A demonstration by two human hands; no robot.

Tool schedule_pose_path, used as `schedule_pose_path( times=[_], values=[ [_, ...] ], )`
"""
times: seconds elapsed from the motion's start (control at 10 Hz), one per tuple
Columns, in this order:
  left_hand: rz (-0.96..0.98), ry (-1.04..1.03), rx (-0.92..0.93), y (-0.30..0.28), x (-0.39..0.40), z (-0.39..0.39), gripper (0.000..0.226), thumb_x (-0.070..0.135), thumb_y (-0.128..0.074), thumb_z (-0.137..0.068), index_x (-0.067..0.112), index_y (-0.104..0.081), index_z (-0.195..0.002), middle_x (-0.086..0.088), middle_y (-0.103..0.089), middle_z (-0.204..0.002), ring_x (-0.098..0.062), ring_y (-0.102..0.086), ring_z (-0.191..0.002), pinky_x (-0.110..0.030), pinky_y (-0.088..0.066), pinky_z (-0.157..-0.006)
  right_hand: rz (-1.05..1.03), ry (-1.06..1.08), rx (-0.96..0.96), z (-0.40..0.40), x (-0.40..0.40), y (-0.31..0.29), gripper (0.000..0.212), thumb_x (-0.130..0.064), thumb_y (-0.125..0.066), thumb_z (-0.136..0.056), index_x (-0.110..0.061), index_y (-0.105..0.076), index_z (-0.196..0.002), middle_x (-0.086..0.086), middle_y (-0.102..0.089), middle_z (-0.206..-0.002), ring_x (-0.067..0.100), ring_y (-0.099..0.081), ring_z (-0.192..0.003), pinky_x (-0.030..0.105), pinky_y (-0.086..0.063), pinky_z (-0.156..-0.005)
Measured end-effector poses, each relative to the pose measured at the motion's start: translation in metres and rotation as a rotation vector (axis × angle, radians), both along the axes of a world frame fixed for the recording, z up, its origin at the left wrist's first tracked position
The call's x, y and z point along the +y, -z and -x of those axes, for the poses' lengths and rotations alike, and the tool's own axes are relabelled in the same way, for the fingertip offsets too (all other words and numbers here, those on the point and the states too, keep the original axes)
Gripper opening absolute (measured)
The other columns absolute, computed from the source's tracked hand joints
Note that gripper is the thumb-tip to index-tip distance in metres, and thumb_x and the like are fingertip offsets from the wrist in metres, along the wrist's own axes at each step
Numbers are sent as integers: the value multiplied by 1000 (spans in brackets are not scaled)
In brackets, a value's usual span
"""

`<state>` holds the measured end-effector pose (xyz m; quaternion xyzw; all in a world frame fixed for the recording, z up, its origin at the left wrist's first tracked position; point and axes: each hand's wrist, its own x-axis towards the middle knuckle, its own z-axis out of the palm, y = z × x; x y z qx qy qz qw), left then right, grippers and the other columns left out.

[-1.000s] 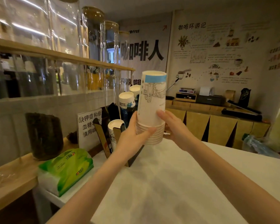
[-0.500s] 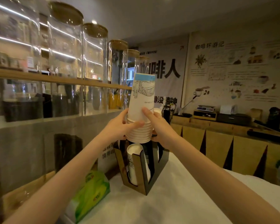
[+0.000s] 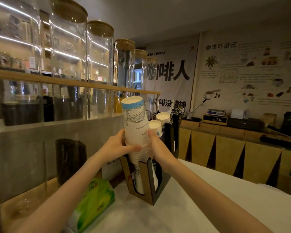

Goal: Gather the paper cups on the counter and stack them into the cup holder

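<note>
Both my hands grip an upside-down stack of white paper cups [image 3: 136,125] with a blue band and line drawings. My left hand [image 3: 118,145] holds its left side and my right hand [image 3: 155,145] its right side, near the ribbed rims. The stack tilts slightly left and its lower end sits at the top of the front slot of the dark wooden cup holder [image 3: 151,185], where other cups [image 3: 139,180] stand inside. Two more cup stacks [image 3: 155,125] rise from slots behind.
A green tissue pack [image 3: 94,200] lies left of the holder on the white counter [image 3: 183,212]. Tall glass jars [image 3: 99,68] stand on a wooden shelf at left. A dark jar [image 3: 69,158] sits behind glass. A low cabinet with devices [image 3: 225,118] lines the back wall.
The stack has come down from above the holder until its lower end reaches the front slot. It now tilts left. My view has moved closer to the holder.
</note>
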<state>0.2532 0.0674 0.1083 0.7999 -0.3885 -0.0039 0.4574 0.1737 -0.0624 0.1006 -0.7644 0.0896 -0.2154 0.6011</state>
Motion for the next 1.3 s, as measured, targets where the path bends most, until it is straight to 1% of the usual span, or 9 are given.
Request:
schedule_pose_path(
  times=[0.1, 0.2, 0.3, 0.5, 0.7, 1.0, 1.1, 1.2, 1.3],
  values=[
    [-45, -9, 22, 9, 0, -1, 91, 45, -76, -60, 24, -28, -135, -2, -52, -133, -17, -54, -108, -33, -47, -92, -52, -11, 15, 1, -2, 10, 53, -53, -22, -92, -31, -29, -140, 0, -38, -146, 21, -35, -134, 43, -25, -113],
    [-103, -9, 11, 19, -2, 1, 82, 39, -77, -63, 22, -36, -131, -1, -52, -132, -13, -51, -106, -28, -44, -89, -130, -18, 54, 0, -3, 24, 55, -55, -19, -92, -31, -32, -139, -2, -40, -145, 19, -35, -134, 40, -24, -114],
    [-135, -28, -39, 27, -5, 2, 67, 31, -74, -67, 20, -43, -125, -3, -54, -130, -13, -50, -108, -26, -41, -88, -181, -8, 83, -3, -5, 38, 61, -61, -19, -88, -30, -36, -138, 1, -41, -146, 21, -34, -136, 45, -24, -115],
    [23, -21, 43, 31, -6, 3, 64, 36, -73, -69, 21, -45, -124, -1, -55, -129, -9, -49, -102, -24, -41, -85, -260, 1, 184, 8, -14, 52, 57, -51, -12, -93, -24, -28, -141, 7, -34, -149, 28, -28, -138, 45, -23, -111],
    [132, -84, -3, 29, -15, 17, 62, 35, -74, -68, 19, -45, -121, 0, -56, -125, -7, -46, -100, -16, -38, -71, -245, 93, 250, 11, -18, 76, 55, -50, -13, -94, -26, -30, -140, 8, -33, -149, 29, -28, -138, 45, -21, -112],
    [78, -117, 5, 25, -15, 26, 62, 35, -72, -70, 16, -42, -122, -6, -53, -131, -13, -47, -105, -28, -39, -80, -144, 49, 364, 10, -25, 65, 60, -52, -14, -93, -21, -27, -143, 9, -32, -151, 27, -27, -139, 40, -17, -114],
    [36, -110, 11, 22, -12, 27, 74, 39, -70, -71, 16, -33, -130, -7, -47, -137, -21, -45, -120, -31, -39, -86, -126, 81, 318, 24, -28, 50, 56, -46, -24, -95, -15, -32, -140, 10, -36, -148, 28, -34, -135, 40, -26, -111],
    [73, -133, -45, 3, -10, 37, 86, 42, -68, -72, 16, -20, -138, -9, -39, -143, -25, -40, -127, -37, -38, -96, -19, 147, 75, 66, -24, 12, 36, -31, -38, -95, -11, -53, -122, 11, -58, -127, 21, -56, -109, 35, -42, -97],
    [221, -169, -240, -19, -12, 53, 82, 36, -67, -75, 17, -21, -139, -9, -37, -144, -24, -37, -130, -41, -34, -105, 24, 187, -325, 119, -16, -32, 22, -17, -44, -93, -14, -63, -104, 1, -69, -97, 13, -66, -90, 33, -52, -90]
  ],
)
